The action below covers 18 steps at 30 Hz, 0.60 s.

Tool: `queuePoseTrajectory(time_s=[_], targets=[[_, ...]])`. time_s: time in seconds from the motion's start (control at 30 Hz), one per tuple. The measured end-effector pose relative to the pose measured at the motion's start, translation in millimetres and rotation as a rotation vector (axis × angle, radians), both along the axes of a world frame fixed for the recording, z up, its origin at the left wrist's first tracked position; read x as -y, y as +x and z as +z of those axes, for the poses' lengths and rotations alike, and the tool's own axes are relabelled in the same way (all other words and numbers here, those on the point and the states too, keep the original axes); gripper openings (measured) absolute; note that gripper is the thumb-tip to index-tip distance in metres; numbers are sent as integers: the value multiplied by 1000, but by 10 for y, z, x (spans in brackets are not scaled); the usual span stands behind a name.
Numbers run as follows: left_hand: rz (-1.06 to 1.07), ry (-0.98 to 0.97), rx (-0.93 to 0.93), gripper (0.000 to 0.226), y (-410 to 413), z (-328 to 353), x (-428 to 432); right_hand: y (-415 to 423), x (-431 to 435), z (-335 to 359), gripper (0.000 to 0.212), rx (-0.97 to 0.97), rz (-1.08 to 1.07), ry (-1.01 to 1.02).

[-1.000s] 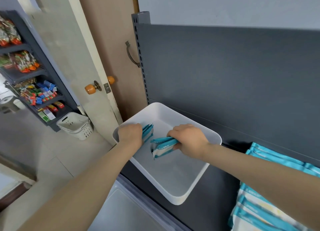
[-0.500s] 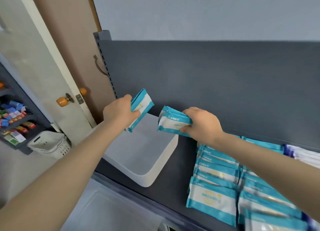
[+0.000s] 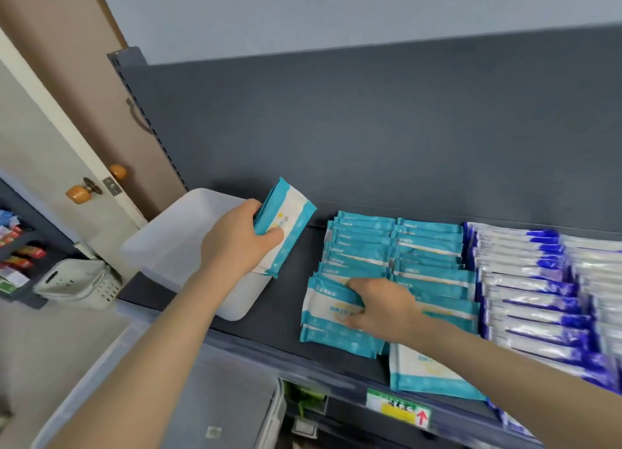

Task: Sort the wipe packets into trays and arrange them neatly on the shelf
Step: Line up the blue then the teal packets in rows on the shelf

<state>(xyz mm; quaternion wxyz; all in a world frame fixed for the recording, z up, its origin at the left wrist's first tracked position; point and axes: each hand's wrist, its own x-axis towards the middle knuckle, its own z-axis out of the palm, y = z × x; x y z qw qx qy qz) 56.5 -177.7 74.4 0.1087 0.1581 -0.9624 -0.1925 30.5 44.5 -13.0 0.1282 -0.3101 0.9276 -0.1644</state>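
L hand [image 3: 237, 243] curled round a teal wipe packet [image 3: 286, 228], held tilted above shelf [image 3: 282, 300] just R of white tray [image 3: 175, 243]; R hand [image 3: 380, 302] pinches front packet [image 3: 328, 305] of teal rows [image 3: 393, 256], fingers on top w/ thumb under

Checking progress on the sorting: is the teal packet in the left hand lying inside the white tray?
No, the left hand grips the teal packet raised at the white tray's right edge, not inside it.

Tray [image 3: 188, 243] left of packets [image 3: 393, 256]
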Motion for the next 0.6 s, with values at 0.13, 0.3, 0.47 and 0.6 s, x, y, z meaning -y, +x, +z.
queuePoseTrajectory(time_s=[0.13, 0.3, 0.47, 0.6], targets=[[-33, 59, -14, 25, 98, -118, -96, 182, 26, -207, 19, 55, -21, 126], [-64, 125, -21, 22, 156, -290, -141, 65, 52, -230, 25, -29, -185, 167], [-91, 193, 8, 21, 159, -441, -107, 161, 98, -219, 44, -13, -114, 260], [-120, 277, 54, 23, 131, -527, -81, 258, 98, -280, 61, -25, -125, 205]])
